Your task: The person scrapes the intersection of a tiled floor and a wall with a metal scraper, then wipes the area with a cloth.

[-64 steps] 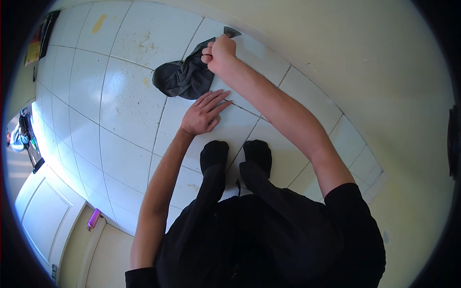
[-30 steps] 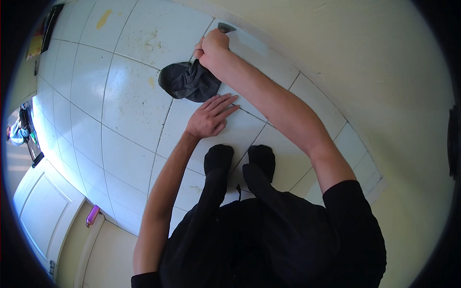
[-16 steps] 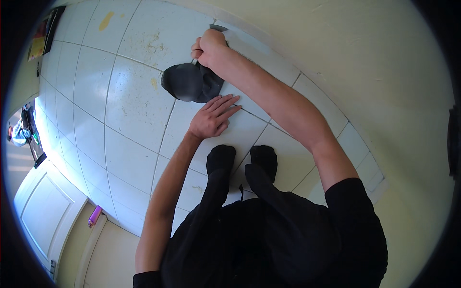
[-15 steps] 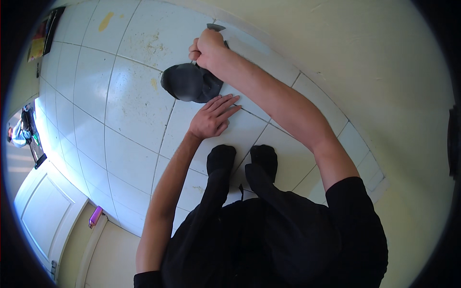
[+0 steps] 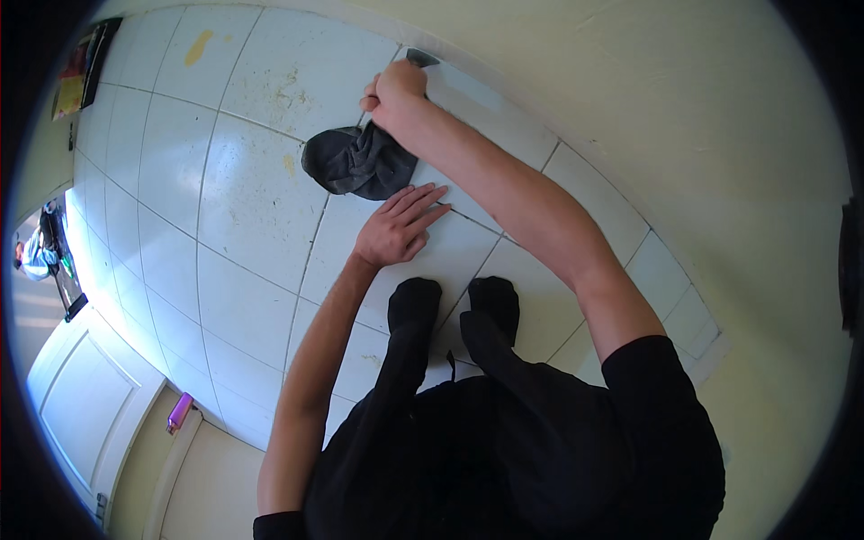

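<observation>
Dark grey cloth (image 5: pixel 364 166) lies bunched on the white tiled floor (image 5: pixel 247 279), near the edge where the floor meets the pale wall (image 5: pixel 585 81). Its left end is rounded, and folds run across its middle. The right hand (image 5: pixel 396 94) is closed in a fist at the cloth's upper end; what it grips is hidden. A small dark piece (image 5: pixel 420 58) shows just past the fist, close to the wall edge of the floor; whether it belongs to the cloth cannot be told. The left hand (image 5: pixel 398 225) is open, back upward, fingers spread, with its fingertips at the cloth's lower edge. Brown specks (image 5: pixel 288 94) mark the tiles beyond the cloth, and a yellow stain (image 5: pixel 198 47) lies toward the floor's far left corner. Two feet in black socks (image 5: pixel 414 301) are on the floor below the hands. At the floor's near left edge, a purple bottle (image 5: pixel 179 412) sits near a white door (image 5: pixel 94 396); its contents cannot be seen.
</observation>
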A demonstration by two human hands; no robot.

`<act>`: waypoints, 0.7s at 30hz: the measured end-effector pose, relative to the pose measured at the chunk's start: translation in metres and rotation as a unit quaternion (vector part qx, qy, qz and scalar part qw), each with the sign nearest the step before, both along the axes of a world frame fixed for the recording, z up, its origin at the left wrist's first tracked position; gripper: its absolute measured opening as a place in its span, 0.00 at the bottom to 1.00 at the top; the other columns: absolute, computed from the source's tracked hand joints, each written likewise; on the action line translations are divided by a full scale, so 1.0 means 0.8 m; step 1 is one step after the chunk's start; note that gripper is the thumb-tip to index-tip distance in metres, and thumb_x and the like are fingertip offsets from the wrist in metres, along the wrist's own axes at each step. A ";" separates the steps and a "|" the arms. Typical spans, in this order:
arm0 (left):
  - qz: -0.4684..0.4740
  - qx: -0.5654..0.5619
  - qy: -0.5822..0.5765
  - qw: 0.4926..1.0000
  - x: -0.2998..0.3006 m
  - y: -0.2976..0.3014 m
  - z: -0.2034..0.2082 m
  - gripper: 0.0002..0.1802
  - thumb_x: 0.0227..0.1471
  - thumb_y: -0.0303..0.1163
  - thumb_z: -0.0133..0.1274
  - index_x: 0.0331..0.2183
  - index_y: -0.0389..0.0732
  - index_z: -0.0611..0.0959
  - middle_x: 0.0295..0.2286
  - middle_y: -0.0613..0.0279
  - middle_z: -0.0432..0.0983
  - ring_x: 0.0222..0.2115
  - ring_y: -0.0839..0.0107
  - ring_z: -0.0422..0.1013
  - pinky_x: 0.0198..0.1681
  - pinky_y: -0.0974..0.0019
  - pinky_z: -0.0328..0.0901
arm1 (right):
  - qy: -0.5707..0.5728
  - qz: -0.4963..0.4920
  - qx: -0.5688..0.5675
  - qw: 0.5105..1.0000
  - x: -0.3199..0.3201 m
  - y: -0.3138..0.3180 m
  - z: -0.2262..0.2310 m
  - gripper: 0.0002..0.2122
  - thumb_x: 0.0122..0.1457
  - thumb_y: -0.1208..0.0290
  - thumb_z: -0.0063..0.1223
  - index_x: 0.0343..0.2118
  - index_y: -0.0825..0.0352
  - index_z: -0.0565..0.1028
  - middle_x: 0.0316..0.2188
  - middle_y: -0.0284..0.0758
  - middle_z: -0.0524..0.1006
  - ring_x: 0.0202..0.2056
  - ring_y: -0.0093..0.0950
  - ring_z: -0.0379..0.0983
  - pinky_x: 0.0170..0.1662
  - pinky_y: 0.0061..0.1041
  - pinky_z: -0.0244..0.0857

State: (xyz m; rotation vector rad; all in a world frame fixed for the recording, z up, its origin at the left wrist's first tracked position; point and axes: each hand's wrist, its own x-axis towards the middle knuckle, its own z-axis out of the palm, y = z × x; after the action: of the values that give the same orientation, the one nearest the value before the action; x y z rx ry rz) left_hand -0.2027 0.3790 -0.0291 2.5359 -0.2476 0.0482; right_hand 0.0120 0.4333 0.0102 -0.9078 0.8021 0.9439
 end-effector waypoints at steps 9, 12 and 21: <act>-0.003 0.006 0.001 1.000 -0.002 -0.006 -0.003 0.34 0.47 0.29 0.54 0.59 0.47 0.78 0.64 0.59 0.66 0.65 0.61 0.63 0.69 0.54 0.56 | 0.046 -0.058 0.009 0.997 -0.006 0.015 0.006 0.10 0.65 0.78 0.30 0.26 0.60 0.60 0.17 0.29 0.59 0.14 0.24 0.50 0.19 0.28 0.41; 0.003 0.011 0.006 1.000 -0.006 0.000 -0.001 0.34 0.47 0.29 0.54 0.59 0.47 0.78 0.64 0.59 0.66 0.65 0.61 0.62 0.69 0.53 0.56 | 0.022 -0.043 -0.033 0.998 -0.005 0.003 0.011 0.10 0.67 0.76 0.30 0.27 0.60 0.60 0.17 0.29 0.58 0.14 0.24 0.50 0.19 0.29 0.42; -0.002 0.005 -0.004 1.000 0.001 -0.006 0.001 0.33 0.47 0.29 0.54 0.58 0.48 0.79 0.63 0.59 0.68 0.64 0.60 0.63 0.68 0.52 0.57 | 0.038 -0.036 0.007 0.999 0.006 -0.017 -0.007 0.09 0.68 0.74 0.29 0.28 0.58 0.59 0.17 0.28 0.56 0.14 0.22 0.49 0.18 0.27 0.37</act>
State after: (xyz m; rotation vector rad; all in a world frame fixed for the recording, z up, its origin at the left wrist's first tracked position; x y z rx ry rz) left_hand -0.2021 0.3746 -0.0281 2.5453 -0.2556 0.0560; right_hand 0.0170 0.4193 0.0047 -0.8293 0.8858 0.9249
